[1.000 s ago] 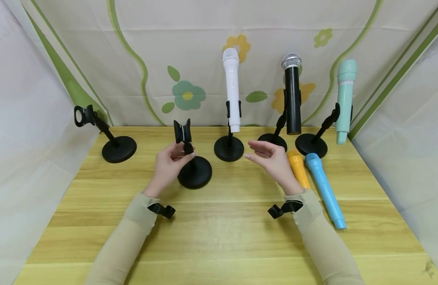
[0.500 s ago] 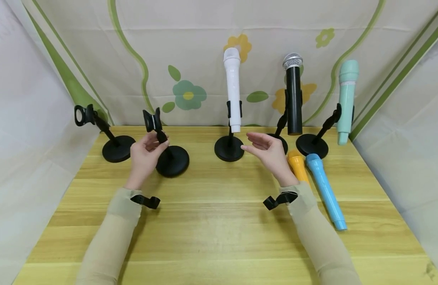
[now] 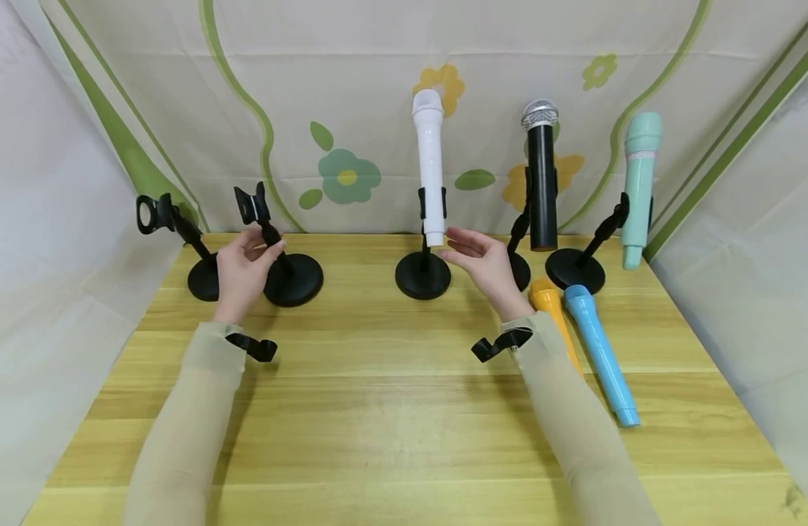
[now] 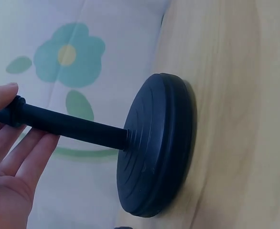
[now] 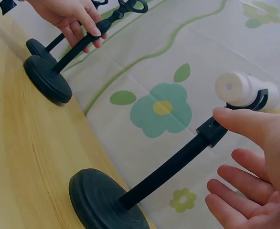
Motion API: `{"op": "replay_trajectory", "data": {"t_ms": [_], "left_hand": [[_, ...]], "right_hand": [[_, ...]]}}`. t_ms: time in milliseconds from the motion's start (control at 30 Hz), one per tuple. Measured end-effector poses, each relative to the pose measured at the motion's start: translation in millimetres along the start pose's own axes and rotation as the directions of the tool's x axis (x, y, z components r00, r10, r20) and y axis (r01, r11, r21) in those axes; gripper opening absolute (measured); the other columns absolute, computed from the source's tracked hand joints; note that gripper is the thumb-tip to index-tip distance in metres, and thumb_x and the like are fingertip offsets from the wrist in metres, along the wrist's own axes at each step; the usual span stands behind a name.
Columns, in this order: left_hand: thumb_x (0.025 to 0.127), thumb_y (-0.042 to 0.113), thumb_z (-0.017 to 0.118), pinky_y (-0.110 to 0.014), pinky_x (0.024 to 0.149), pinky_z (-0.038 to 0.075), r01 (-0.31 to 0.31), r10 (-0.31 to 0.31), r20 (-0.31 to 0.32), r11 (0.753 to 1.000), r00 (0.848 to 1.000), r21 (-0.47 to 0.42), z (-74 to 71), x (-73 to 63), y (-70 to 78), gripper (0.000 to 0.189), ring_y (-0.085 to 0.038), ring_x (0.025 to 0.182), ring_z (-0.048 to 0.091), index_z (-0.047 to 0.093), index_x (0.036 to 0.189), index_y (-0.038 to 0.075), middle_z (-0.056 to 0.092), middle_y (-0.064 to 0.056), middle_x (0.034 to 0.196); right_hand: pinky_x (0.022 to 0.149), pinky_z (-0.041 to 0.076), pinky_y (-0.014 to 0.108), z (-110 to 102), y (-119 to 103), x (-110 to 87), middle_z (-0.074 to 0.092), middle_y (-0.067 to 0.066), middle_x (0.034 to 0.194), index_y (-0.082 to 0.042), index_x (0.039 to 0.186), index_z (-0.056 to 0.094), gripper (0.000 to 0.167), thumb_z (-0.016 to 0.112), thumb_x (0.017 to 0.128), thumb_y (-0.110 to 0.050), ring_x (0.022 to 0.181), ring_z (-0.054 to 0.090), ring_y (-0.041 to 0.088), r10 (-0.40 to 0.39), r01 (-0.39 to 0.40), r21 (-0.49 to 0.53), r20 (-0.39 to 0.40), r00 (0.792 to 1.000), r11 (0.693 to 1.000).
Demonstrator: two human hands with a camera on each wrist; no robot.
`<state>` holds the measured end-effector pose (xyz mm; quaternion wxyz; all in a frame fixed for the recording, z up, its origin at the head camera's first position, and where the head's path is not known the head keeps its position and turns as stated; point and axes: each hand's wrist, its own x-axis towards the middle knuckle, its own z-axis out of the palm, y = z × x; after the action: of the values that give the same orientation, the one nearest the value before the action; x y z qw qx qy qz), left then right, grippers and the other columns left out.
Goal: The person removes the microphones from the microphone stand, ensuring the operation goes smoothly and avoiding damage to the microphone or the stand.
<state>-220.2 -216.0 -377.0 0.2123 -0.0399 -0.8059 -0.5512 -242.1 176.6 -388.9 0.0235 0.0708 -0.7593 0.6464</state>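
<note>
My left hand (image 3: 242,274) grips the pole of a black microphone stand (image 3: 294,280), thumb on one side and fingers on the other. Its clip, pointing up, has no microphone in it. In the left wrist view the round base (image 4: 152,145) is right at the tabletop. My right hand (image 3: 488,269) hovers with spread fingers beside a white microphone (image 3: 431,161), which leans upright in the clip of a second stand (image 3: 423,277). The right wrist view shows the thumb (image 5: 245,121) overlapping the area just under that clip, other fingers apart from the pole.
Another stand (image 3: 203,279) with a bare clip is at the far left, partly behind my left hand. To the right, a black microphone (image 3: 543,186) and a mint-green microphone (image 3: 638,183) sit in stands. Orange (image 3: 552,307) and blue (image 3: 601,354) microphones lie on the wooden table (image 3: 378,438).
My left hand has carried the stand left and back, close to the far-left stand. My right hand has shifted slightly left and forward, toward the white microphone's lower end.
</note>
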Motion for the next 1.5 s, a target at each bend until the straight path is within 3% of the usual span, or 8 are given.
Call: {"op": "replay_trajectory", "data": {"t_ms": [233,500,800,1033,1167,1400,1500], "left_hand": [[0.098,0.017,0.071,-0.022,0.089,0.054,0.044,-0.044,-0.014,0.997,0.999,0.062,-3.3,22.4,-36.5,0.032,-0.002,0.094,0.068,0.068,0.126,0.001,0.071,-0.015,0.120],[0.097,0.028,0.073,-0.028,0.091,0.054,0.109,-0.109,-0.012,0.993,0.994,0.040,-6.8,34.0,-50.7,0.040,-0.009,0.099,0.069,0.067,0.129,0.004,0.070,-0.011,0.124],[0.097,0.030,0.073,-0.026,0.091,0.054,0.146,-0.144,-0.034,0.988,0.989,0.050,-9.6,36.7,-45.8,0.041,-0.009,0.102,0.069,0.067,0.129,0.006,0.070,-0.010,0.124],[0.097,0.030,0.073,-0.026,0.090,0.054,0.125,-0.124,-0.029,0.990,0.992,0.068,-9.5,39.8,-46.9,0.043,-0.007,0.098,0.070,0.067,0.130,0.004,0.070,-0.012,0.124],[0.096,0.029,0.074,-0.024,0.088,0.055,0.123,-0.122,-0.017,0.991,0.992,0.059,-9.5,41.6,-47.0,0.043,-0.003,0.093,0.069,0.067,0.130,0.004,0.070,-0.012,0.123],[0.095,0.019,0.075,-0.020,0.086,0.054,0.162,-0.161,0.014,0.986,0.987,-0.030,-10.2,43.7,-44.2,0.040,0.002,0.093,0.068,0.067,0.128,-0.002,0.070,-0.012,0.123],[0.095,0.019,0.075,-0.020,0.086,0.054,0.169,-0.168,0.022,0.985,0.986,-0.037,-11.2,42.2,-41.9,0.039,0.002,0.093,0.067,0.066,0.127,-0.002,0.071,-0.011,0.123]], "right_hand": [[0.103,0.048,0.038,5.6,5.0,16.7,0.065,0.005,0.133,-0.013,0.138,0.065,0.054,0.084,0.088,-0.020,0.121,0.061,0.020,0.038,-0.038,0.032,0.007,0.999,0.999],[0.103,0.048,0.039,14.3,9.5,33.8,0.063,0.010,0.134,-0.007,0.140,0.061,0.056,0.083,0.089,-0.016,0.122,0.060,0.024,0.090,-0.090,0.005,0.020,0.996,0.996],[0.104,0.045,0.044,22.1,17.5,41.0,0.068,0.007,0.122,-0.009,0.129,0.069,0.047,0.086,0.086,-0.023,0.116,0.060,0.023,0.088,-0.085,-0.054,0.040,0.995,0.995],[0.103,0.046,0.044,22.7,21.7,39.8,0.069,0.010,0.119,-0.005,0.124,0.071,0.042,0.083,0.089,-0.024,0.114,0.060,0.024,0.086,-0.084,-0.052,0.044,0.995,0.995],[0.104,0.047,0.042,22.9,24.4,39.8,0.068,0.013,0.123,0.000,0.127,0.069,0.044,0.081,0.091,-0.023,0.117,0.060,0.024,0.081,-0.080,-0.022,0.061,0.995,0.997],[0.099,0.052,0.037,24.8,27.2,39.8,0.070,0.010,0.122,-0.002,0.127,0.070,0.040,0.080,0.092,-0.018,0.117,0.062,0.022,0.064,-0.068,0.057,0.073,0.995,0.996],[0.098,0.053,0.036,26.1,27.8,40.6,0.068,0.016,0.125,0.001,0.128,0.069,0.041,0.079,0.092,-0.015,0.117,0.063,0.024,0.063,-0.068,0.076,0.073,0.995,0.995]]}}
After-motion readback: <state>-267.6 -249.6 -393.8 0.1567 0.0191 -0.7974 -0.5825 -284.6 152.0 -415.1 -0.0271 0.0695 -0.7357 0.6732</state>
